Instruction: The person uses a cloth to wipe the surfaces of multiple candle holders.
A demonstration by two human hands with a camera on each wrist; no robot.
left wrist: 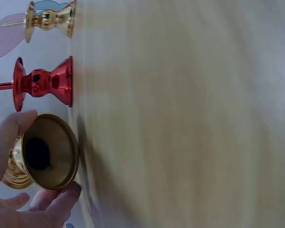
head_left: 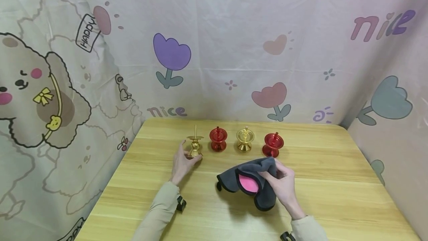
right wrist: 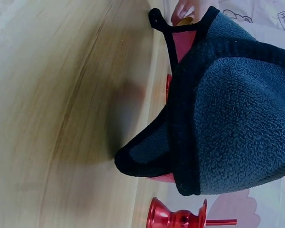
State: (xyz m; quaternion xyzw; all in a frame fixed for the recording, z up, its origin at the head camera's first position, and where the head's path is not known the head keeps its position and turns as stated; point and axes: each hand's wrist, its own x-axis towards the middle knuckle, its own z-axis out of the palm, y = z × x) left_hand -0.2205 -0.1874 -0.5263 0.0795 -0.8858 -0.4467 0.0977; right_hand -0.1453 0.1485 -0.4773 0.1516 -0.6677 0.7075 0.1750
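Observation:
My left hand [head_left: 182, 163] holds a gold candle holder [head_left: 195, 145] by its foot, thumb and fingers around the base. In the left wrist view the hollow underside of that foot [left wrist: 54, 152] faces the camera, so the holder is lifted and tilted there. My right hand [head_left: 282, 183] pinches a grey cleaning cloth [head_left: 230, 179] with black edging, a pink reverse side [head_left: 248, 183] and a small hanging loop. The cloth hangs over the table in folds. It fills much of the right wrist view, where the fingers are mostly hidden behind it.
To the right of the held one stand a red candle holder [head_left: 219, 139], another gold candle holder [head_left: 245, 139] and another red candle holder [head_left: 273, 144], each with an upright spike. They stand on a light wooden table [head_left: 327, 181]. A printed curtain [head_left: 217, 47] hangs behind.

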